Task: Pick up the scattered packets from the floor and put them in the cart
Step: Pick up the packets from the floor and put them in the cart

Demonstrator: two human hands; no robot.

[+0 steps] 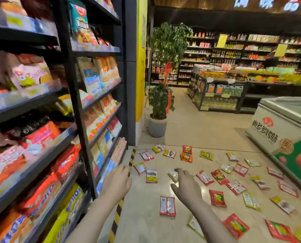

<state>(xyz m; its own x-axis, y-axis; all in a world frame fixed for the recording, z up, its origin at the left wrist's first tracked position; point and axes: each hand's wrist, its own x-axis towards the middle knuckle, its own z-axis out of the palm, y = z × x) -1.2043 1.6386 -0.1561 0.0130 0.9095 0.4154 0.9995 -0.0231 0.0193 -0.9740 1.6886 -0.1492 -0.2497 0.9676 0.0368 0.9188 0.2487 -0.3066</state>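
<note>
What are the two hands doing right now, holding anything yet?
Left hand: open, fingers straight, holding nothing, out beside the shelf.
Right hand: open, fingers relaxed, holding nothing, above the scattered packets on the floor.

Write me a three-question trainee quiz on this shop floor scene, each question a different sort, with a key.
1. True or false: the left hand holds a packet.
2. Multiple choice: what stands at the right edge of the packet-strewn floor? A) a chest freezer B) a ladder C) a checkout till
3. Fill in: the red packet lying nearest the right hand is on the ____.

Key: 1 false, both hands are empty with fingers spread. 2 A, the chest freezer. 3 floor; no cart is in view.
</note>
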